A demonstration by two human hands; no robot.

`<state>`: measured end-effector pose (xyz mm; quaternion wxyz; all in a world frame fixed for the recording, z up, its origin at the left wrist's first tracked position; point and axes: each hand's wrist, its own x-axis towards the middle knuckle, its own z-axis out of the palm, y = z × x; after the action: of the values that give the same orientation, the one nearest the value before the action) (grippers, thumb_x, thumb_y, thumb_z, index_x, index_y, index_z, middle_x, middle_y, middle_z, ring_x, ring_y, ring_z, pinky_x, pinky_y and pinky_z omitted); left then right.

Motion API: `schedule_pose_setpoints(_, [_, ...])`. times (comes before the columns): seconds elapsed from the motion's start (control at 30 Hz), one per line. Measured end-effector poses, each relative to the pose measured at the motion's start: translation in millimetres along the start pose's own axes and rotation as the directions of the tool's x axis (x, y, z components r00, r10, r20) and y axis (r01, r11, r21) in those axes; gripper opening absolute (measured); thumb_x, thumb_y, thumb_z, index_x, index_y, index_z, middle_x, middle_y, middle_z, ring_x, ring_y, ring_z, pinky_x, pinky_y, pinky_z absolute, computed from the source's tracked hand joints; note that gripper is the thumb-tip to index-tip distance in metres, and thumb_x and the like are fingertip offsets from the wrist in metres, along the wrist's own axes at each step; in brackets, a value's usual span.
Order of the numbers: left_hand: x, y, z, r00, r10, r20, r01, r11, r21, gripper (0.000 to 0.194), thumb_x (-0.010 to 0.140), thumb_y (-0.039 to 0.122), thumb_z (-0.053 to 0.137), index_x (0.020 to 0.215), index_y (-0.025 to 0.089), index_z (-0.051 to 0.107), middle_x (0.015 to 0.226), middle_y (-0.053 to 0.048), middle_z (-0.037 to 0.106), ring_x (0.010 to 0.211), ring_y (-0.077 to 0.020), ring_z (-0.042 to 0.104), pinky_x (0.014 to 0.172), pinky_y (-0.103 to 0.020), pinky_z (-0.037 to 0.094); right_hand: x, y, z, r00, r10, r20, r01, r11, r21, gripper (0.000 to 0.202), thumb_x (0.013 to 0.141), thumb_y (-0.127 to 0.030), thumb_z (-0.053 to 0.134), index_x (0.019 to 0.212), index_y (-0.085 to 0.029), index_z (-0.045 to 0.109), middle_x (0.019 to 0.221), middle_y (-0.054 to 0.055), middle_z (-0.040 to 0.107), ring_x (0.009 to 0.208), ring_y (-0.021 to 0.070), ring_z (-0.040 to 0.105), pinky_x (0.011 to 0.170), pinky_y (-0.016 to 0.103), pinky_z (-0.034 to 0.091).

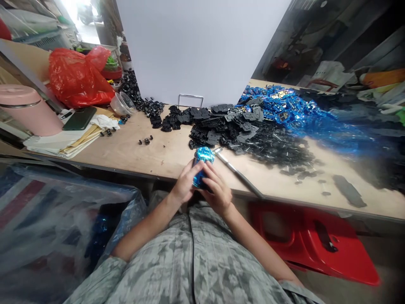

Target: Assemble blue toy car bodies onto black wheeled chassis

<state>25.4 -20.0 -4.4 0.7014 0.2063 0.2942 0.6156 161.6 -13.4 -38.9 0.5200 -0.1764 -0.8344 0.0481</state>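
Note:
A shiny blue toy car body point(205, 154) is held between both hands at the front edge of the wooden table point(126, 147). My left hand point(184, 181) grips its left side, and my right hand point(218, 188) closes on its right side with fingers over the top. Just right of the car lies a metal rod-like tool point(238, 174). Beyond it spreads a pile of flat black plastic parts point(209, 124), with small dark pieces with metal pins point(272, 145) to its right. Blue shiny car bodies point(284, 105) are heaped farther back on the right.
A pink bottle point(30, 110), a phone point(79, 118) and a red plastic bag point(77, 78) are at left. A large white board point(202, 46) stands behind the parts. Below the table are a red stool point(341, 253) and a plastic-lined bag point(47, 228).

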Motion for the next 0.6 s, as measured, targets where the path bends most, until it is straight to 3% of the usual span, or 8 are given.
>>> schedule_pose_setpoints(0.1, [-2.5, 4.3, 0.0, 0.996, 0.088, -0.028, -0.085, 0.991, 0.102, 0.038, 0.078, 0.041, 0.086, 0.101, 0.015, 0.070, 0.093, -0.002, 0.072, 0.089, -0.0141, 0.068, 0.080, -0.021, 0.052, 2.7, 0.5, -5.7, 0.999, -0.011, 0.040, 0.010, 1.000, 0.025, 0.052, 0.093, -0.023, 0.072, 0.141, -0.020, 0.052, 0.152, 0.020, 0.055, 0.145, 0.0369, 0.049, 0.109, 0.063, 0.055])
schedule_pose_setpoints(0.2, [-7.8, 10.3, -1.7, 0.998, 0.060, -0.002, -0.058, 0.982, 0.177, 0.041, 0.076, 0.043, 0.087, 0.102, 0.015, 0.072, 0.093, -0.003, 0.074, 0.083, -0.0135, 0.068, 0.075, -0.021, 0.053, 8.9, 0.8, -19.8, 0.993, 0.011, 0.116, -0.014, 0.999, 0.028, 0.072, 0.087, -0.040, 0.079, 0.149, -0.023, 0.047, 0.156, 0.020, 0.051, 0.146, 0.0390, 0.047, 0.113, 0.064, 0.050])
schedule_pose_setpoints(0.3, [-15.1, 12.1, -1.0, 0.999, -0.029, 0.024, 0.023, 0.979, 0.202, 0.047, 0.077, 0.044, 0.086, 0.113, 0.017, 0.071, 0.093, -0.004, 0.076, 0.075, -0.0147, 0.070, 0.069, -0.024, 0.056, 16.5, 2.6, -34.6, 0.974, 0.114, 0.195, -0.109, 0.993, -0.035, 0.106, 0.074, -0.061, 0.082, 0.161, -0.025, 0.033, 0.168, 0.019, 0.028, 0.155, 0.0437, 0.030, 0.122, 0.070, 0.034])
schedule_pose_setpoints(0.4, [-20.1, 8.0, 2.4, 0.998, -0.062, 0.013, 0.058, 0.978, 0.199, 0.055, 0.077, 0.053, 0.083, 0.117, 0.018, 0.070, 0.095, -0.006, 0.078, 0.078, -0.0199, 0.074, 0.067, -0.027, 0.058, 20.9, 5.3, -42.5, 0.924, 0.231, 0.303, -0.238, 0.971, -0.014, 0.126, 0.066, -0.070, 0.083, 0.165, -0.024, 0.019, 0.172, 0.020, 0.012, 0.158, 0.0454, 0.018, 0.125, 0.068, 0.027])
schedule_pose_setpoints(0.5, [-21.2, 1.9, 5.3, 0.998, -0.059, -0.022, 0.062, 0.987, 0.150, 0.063, 0.081, 0.064, 0.075, 0.122, 0.017, 0.070, 0.106, -0.009, 0.078, 0.095, -0.0248, 0.075, 0.074, -0.028, 0.060, 20.4, 6.7, -44.4, 0.901, 0.300, 0.314, -0.324, 0.946, 0.027, 0.125, 0.067, -0.068, 0.085, 0.165, -0.025, 0.021, 0.169, 0.019, 0.021, 0.156, 0.0434, 0.025, 0.125, 0.064, 0.029])
schedule_pose_setpoints(0.6, [-19.8, -1.6, 5.1, 0.986, -0.143, -0.083, 0.149, 0.986, 0.070, 0.059, 0.087, 0.064, 0.069, 0.120, 0.015, 0.072, 0.108, -0.010, 0.079, 0.102, -0.0254, 0.075, 0.082, -0.031, 0.061, 17.8, 6.6, -44.2, 0.914, 0.309, 0.264, -0.333, 0.941, 0.054, 0.121, 0.068, -0.068, 0.085, 0.164, -0.026, 0.024, 0.164, 0.018, 0.028, 0.153, 0.0426, 0.031, 0.125, 0.062, 0.032])
